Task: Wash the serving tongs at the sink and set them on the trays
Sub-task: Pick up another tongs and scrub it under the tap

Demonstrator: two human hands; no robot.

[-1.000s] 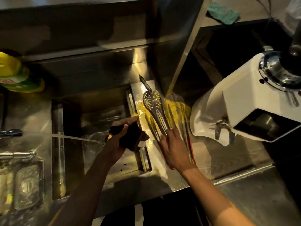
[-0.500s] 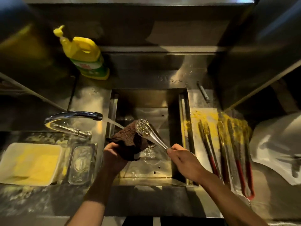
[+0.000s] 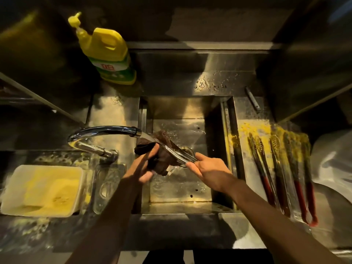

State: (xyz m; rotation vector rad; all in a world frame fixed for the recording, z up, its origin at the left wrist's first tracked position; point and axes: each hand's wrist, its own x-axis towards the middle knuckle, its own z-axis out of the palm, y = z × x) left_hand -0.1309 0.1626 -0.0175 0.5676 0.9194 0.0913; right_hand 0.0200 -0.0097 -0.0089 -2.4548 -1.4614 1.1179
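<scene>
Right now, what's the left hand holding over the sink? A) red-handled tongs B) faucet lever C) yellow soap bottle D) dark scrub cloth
D: the left hand grips a dark scrub cloth against the tongs held by the right hand, under the faucet stream.

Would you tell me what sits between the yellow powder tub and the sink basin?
In the head view, a small clear tray sits between the tub and sink.
</scene>
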